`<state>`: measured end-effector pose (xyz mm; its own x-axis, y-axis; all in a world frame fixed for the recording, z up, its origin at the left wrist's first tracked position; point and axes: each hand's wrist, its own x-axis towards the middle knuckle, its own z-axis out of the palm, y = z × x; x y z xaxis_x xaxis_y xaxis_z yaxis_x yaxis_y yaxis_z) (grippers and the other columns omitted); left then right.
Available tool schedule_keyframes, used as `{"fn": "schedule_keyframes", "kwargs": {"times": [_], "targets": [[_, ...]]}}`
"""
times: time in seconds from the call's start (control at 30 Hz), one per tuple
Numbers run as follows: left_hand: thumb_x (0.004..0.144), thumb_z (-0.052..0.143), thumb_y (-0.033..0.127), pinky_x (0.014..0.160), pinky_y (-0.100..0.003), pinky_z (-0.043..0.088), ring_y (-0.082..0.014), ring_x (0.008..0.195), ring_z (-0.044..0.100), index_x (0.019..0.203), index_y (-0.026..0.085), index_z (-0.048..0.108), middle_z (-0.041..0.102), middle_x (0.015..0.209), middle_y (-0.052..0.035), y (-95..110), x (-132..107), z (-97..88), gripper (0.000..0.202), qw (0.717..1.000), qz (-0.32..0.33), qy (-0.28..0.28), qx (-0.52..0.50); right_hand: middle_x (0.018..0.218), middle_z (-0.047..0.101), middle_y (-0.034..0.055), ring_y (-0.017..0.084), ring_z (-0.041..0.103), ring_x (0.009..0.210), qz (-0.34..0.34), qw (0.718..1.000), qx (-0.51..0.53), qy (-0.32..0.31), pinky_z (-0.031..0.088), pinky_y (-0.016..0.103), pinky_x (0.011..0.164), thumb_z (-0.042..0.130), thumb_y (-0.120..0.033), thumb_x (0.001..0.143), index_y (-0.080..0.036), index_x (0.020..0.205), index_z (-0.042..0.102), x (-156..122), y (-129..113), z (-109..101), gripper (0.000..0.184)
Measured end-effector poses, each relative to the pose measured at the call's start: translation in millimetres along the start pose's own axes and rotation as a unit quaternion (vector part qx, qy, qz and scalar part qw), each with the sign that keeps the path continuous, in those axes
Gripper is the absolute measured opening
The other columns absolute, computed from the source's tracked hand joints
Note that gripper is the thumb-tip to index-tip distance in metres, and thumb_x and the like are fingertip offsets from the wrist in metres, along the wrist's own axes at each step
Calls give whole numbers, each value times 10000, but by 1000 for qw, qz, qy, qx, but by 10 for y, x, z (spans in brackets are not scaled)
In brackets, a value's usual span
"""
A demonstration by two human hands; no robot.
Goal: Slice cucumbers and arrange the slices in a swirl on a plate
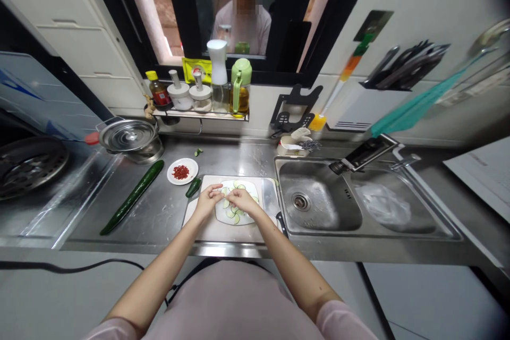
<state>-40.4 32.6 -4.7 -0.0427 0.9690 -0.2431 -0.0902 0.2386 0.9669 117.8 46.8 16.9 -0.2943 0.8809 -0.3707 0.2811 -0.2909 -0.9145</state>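
I see left hand [207,203] and right hand [242,201] fingertips together over cucumber slices [231,213], grip unclear, slices on plate [250,187], plate on cutting board [223,231], whole cucumber [133,196] well left

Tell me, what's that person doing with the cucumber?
A person stands at a steel counter. Their left hand and right hand meet over a white plate of cucumber slices, fingertips down among the slices. The plate sits on a cutting board, and a knife lies on the board's right side. A whole cucumber and a small dish of red bits lie to the left. The sink is to the right.
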Motion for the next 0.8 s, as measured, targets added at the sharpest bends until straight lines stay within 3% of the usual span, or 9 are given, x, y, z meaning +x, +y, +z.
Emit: {"fn": "schedule_keyframes", "kwargs": {"times": [0.1,0.23,0.47,0.67,0.8], "targets": [[627,699,302,666,-245,452,-115,640,591,1061,138,640,653,701,3,-113,86,-63,468,999,8,-4,44,600,614,-9,82,534,540,-15,997,-80,5,395,167,532,570,-202,749,-144,665,613,102,113,8,111],[651,650,243,700,-266,448,-127,660,594,1063,164,646,650,711,3,-229,162,-89,419,986,7,18,163,718,682,7,92,575,630,-19,971,-240,10,376,164,560,581,-231,775,-153,730,668,197,206,57,125],[754,574,216,887,-393,346,-222,948,609,1125,256,636,707,890,-22,-195,184,-39,378,905,15,25,424,840,718,67,153,621,765,16,942,-334,31,361,207,601,541,-252,822,-164,792,696,289,250,170,181],[801,540,230,878,-404,294,-257,1029,544,1139,273,634,696,977,-49,-184,191,3,354,851,53,3,522,963,702,100,197,630,887,31,908,-416,48,377,246,652,471,-300,892,-178,932,671,324,290,229,238],[816,532,231,876,-414,273,-272,1058,501,1110,267,656,666,1067,-80,-223,190,-6,321,831,78,4,550,1001,684,103,199,625,908,28,895,-443,50,389,262,683,445,-300,919,-178,1018,626,269,285,246,240]]}}
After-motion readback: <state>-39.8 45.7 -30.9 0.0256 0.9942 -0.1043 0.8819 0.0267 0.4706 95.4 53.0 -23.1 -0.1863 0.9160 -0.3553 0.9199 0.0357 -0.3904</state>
